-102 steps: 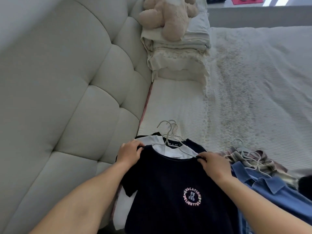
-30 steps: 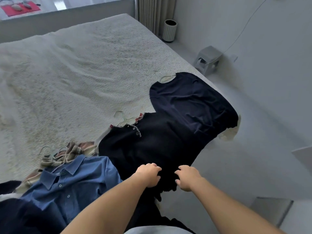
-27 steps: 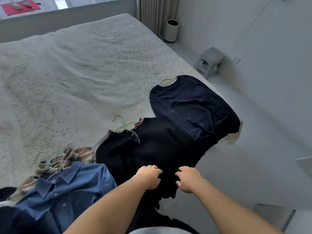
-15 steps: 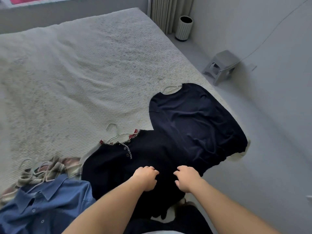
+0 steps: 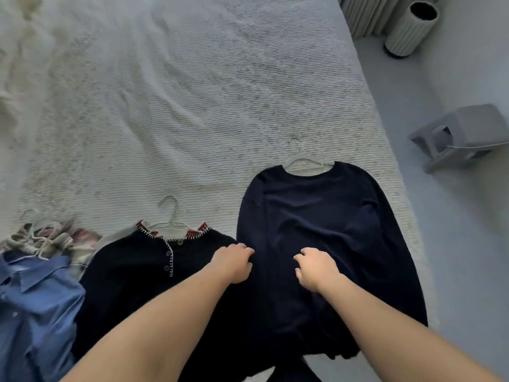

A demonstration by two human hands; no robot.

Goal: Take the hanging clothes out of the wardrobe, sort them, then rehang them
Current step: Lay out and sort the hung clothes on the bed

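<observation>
A navy long-sleeved top [image 5: 316,216] lies flat on the bed [image 5: 192,106] on a white hanger [image 5: 303,162], near the bed's right edge. My left hand [image 5: 232,261] grips its left side edge with curled fingers. My right hand [image 5: 316,267] pinches the fabric at its middle, where small folds gather. Left of it lies a black cardigan [image 5: 137,271] with white stitching and a red collar lining, on a wire-thin hanger [image 5: 170,213]. Further left are a blue collared shirt [image 5: 33,299] and a plaid shirt [image 5: 52,239], both on hangers.
The bed's far and left parts show bare, wrinkled cover. Grey floor runs along the right side. On it stand a ribbed cylindrical bin [image 5: 411,26] near a curtain and a small grey stool [image 5: 457,133] with a thin cable.
The view has dropped closer and swung right. Both hands moved up from the lower dark fabric onto the navy top and spread apart. The clothes lie as before.
</observation>
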